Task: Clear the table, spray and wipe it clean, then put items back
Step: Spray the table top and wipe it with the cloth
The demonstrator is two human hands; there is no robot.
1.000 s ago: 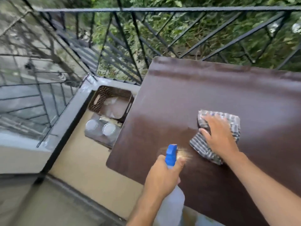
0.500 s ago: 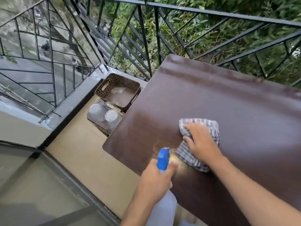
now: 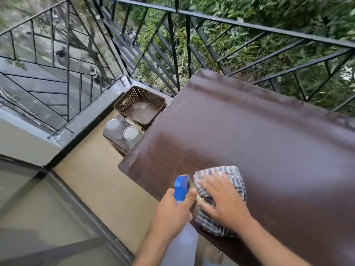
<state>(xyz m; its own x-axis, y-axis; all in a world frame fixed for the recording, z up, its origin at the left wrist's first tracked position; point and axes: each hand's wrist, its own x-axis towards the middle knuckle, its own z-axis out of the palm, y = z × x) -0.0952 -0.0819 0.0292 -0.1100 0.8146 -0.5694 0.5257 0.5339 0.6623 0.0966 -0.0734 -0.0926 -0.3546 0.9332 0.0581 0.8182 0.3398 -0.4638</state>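
Note:
A dark brown table (image 3: pixel 259 143) fills the right half of the view, its top bare. My right hand (image 3: pixel 222 200) lies flat on a grey checked cloth (image 3: pixel 236 179), pressing it onto the table near the front left edge. My left hand (image 3: pixel 172 212) grips a clear spray bottle (image 3: pixel 184 244) with a blue nozzle (image 3: pixel 181 187), held just off the table's near edge, beside the cloth. A wet patch shows by the nozzle.
On the floor left of the table stand a brown perforated basket (image 3: pixel 123 103) and a dark tray (image 3: pixel 113 138) with two upturned glasses (image 3: pixel 130 133). A black metal railing (image 3: pixel 211 18) runs behind the table, with foliage beyond. Tan floor tiles lie at lower left.
My right hand has slid the cloth toward the near left edge of the table, up beside the spray nozzle. The view has swung left and down.

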